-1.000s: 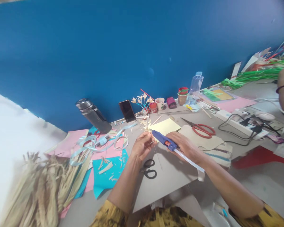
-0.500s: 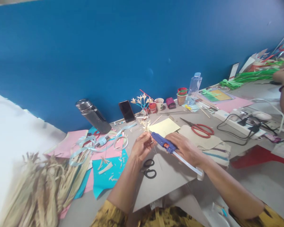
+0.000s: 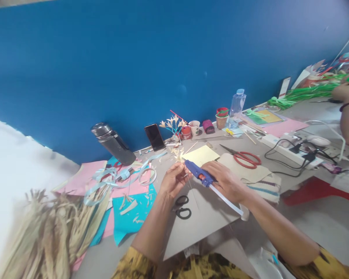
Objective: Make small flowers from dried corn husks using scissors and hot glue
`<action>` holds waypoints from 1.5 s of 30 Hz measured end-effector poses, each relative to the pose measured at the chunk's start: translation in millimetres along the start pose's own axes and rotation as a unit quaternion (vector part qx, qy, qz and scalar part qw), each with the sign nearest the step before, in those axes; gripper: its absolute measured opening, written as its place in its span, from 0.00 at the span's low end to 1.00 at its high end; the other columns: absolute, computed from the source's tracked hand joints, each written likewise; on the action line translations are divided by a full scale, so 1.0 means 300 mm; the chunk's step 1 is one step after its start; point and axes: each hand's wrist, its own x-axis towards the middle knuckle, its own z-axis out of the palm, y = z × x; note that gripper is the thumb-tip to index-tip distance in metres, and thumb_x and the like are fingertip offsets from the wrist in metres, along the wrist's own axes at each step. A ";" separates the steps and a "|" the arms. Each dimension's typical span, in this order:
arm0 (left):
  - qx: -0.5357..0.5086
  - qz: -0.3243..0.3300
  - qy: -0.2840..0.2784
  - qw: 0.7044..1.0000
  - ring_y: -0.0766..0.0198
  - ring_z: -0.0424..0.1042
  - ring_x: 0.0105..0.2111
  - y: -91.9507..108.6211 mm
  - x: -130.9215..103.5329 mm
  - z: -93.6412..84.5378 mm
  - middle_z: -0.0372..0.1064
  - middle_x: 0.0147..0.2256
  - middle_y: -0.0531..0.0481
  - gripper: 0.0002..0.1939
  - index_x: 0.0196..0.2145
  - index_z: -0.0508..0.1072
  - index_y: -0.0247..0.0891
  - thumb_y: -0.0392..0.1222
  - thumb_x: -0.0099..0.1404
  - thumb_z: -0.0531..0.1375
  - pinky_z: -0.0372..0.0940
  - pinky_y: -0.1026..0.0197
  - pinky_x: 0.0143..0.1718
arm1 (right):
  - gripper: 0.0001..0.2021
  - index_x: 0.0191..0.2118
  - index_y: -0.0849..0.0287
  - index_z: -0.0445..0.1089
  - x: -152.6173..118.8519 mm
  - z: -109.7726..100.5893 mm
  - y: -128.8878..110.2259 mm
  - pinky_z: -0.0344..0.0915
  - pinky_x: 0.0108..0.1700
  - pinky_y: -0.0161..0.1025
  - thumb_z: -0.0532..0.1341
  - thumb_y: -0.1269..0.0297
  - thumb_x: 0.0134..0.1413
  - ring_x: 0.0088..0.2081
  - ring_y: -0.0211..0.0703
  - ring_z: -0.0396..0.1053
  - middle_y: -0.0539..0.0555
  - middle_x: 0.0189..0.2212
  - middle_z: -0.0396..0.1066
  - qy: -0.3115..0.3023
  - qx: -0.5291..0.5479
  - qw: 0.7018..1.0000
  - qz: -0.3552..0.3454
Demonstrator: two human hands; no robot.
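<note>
Between the fingertips of my left hand (image 3: 173, 179) is a thin wire stem (image 3: 193, 193) topped by a small cream husk flower (image 3: 178, 154). My right hand (image 3: 224, 179) grips a blue glue gun (image 3: 198, 173), and a long white glue stick (image 3: 226, 199) sticks out of its back end. The gun's nozzle is at the base of the flower, close to my left fingers; whether it touches cannot be made out. Black-handled scissors (image 3: 183, 207) lie on the grey board below my hands. Finished-looking cream flowers on blue stems (image 3: 174, 124) stand behind.
Dried husks (image 3: 52, 232), blue paper (image 3: 128, 223) and a dark flask (image 3: 113, 144) are left. A phone (image 3: 154, 137) leans at the wall. Red-handled scissors (image 3: 247, 159), a bottle (image 3: 237, 108) and a power strip (image 3: 291, 151) are right, beyond them another person's hand (image 3: 347, 92).
The glue gun's rear end and the glue stick have swung slightly left and down. The view has shifted a little. Both hands keep their holds.
</note>
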 end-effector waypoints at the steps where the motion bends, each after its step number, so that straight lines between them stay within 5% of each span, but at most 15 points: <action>1: 0.005 -0.001 -0.003 1.000 0.67 0.73 0.27 0.000 -0.001 0.000 0.73 0.26 0.52 0.16 0.29 0.74 0.33 0.38 0.46 0.76 0.72 0.62 0.35 | 0.14 0.49 0.59 0.66 0.002 0.001 0.001 0.63 0.46 0.46 0.55 0.74 0.58 0.43 0.52 0.67 0.61 0.43 0.71 0.002 -0.003 1.000 0.000; 19: 0.008 0.008 0.009 1.000 0.67 0.72 0.26 0.003 0.006 -0.005 0.71 0.26 0.53 0.17 0.29 0.73 0.34 0.38 0.45 0.76 0.71 0.61 0.32 | 0.15 0.51 0.59 0.68 -0.030 -0.002 0.005 0.64 0.47 0.46 0.58 0.72 0.58 0.45 0.51 0.68 0.61 0.45 0.72 0.001 -0.012 1.000 -0.007; 23: 0.002 0.023 -0.004 1.000 0.69 0.70 0.26 0.019 0.002 -0.005 0.70 0.26 0.53 0.16 0.29 0.73 0.33 0.38 0.47 0.75 0.71 0.61 0.32 | 0.15 0.50 0.59 0.69 -0.042 -0.018 0.031 0.63 0.49 0.45 0.59 0.73 0.56 0.47 0.51 0.67 0.60 0.46 0.72 0.009 -0.053 0.998 0.045; 28: -0.022 0.038 -0.029 0.999 0.69 0.69 0.25 0.040 -0.018 0.009 0.69 0.27 0.53 0.16 0.29 0.72 0.34 0.37 0.47 0.75 0.68 0.64 0.28 | 0.14 0.49 0.61 0.72 -0.004 -0.006 0.089 0.61 0.49 0.46 0.60 0.71 0.57 0.48 0.55 0.67 0.62 0.45 0.71 -0.086 -0.217 0.956 0.177; 33: -0.015 0.041 -0.057 0.997 0.68 0.70 0.26 0.038 -0.041 0.023 0.70 0.27 0.53 0.15 0.29 0.73 0.35 0.37 0.48 0.75 0.67 0.63 0.29 | 0.13 0.47 0.62 0.74 0.012 0.010 0.125 0.61 0.50 0.49 0.62 0.71 0.55 0.52 0.60 0.66 0.67 0.49 0.70 -0.156 -0.274 0.927 0.203; 35: -0.003 0.047 -0.065 0.997 0.67 0.70 0.27 0.033 -0.046 0.027 0.70 0.28 0.53 0.14 0.28 0.73 0.36 0.37 0.48 0.75 0.67 0.62 0.29 | 0.15 0.50 0.59 0.74 0.012 0.010 0.099 0.61 0.52 0.51 0.60 0.72 0.56 0.54 0.60 0.65 0.65 0.54 0.69 -0.110 -0.239 0.948 0.179; 38: 0.025 0.070 -0.076 0.994 0.67 0.70 0.28 0.026 -0.050 0.033 0.70 0.28 0.53 0.14 0.27 0.73 0.36 0.38 0.48 0.75 0.68 0.60 0.32 | 0.18 0.55 0.56 0.72 0.027 0.025 0.019 0.63 0.53 0.47 0.55 0.71 0.62 0.52 0.52 0.67 0.61 0.52 0.69 0.039 -0.085 0.988 0.121; 41: 0.051 0.088 -0.073 0.992 0.66 0.71 0.30 0.019 -0.051 0.038 0.72 0.29 0.53 0.15 0.28 0.75 0.36 0.41 0.47 0.76 0.69 0.59 0.36 | 0.17 0.55 0.55 0.72 0.057 0.066 -0.065 0.66 0.49 0.43 0.54 0.68 0.65 0.47 0.47 0.68 0.59 0.45 0.70 0.155 0.056 0.984 0.074; 45: 0.064 0.093 -0.069 0.991 0.65 0.72 0.32 0.014 -0.056 0.051 0.72 0.29 0.52 0.16 0.27 0.75 0.35 0.41 0.44 0.77 0.69 0.58 0.39 | 0.15 0.52 0.55 0.74 0.085 0.121 -0.112 0.67 0.47 0.43 0.56 0.67 0.65 0.42 0.46 0.68 0.58 0.40 0.69 0.214 0.107 0.969 0.055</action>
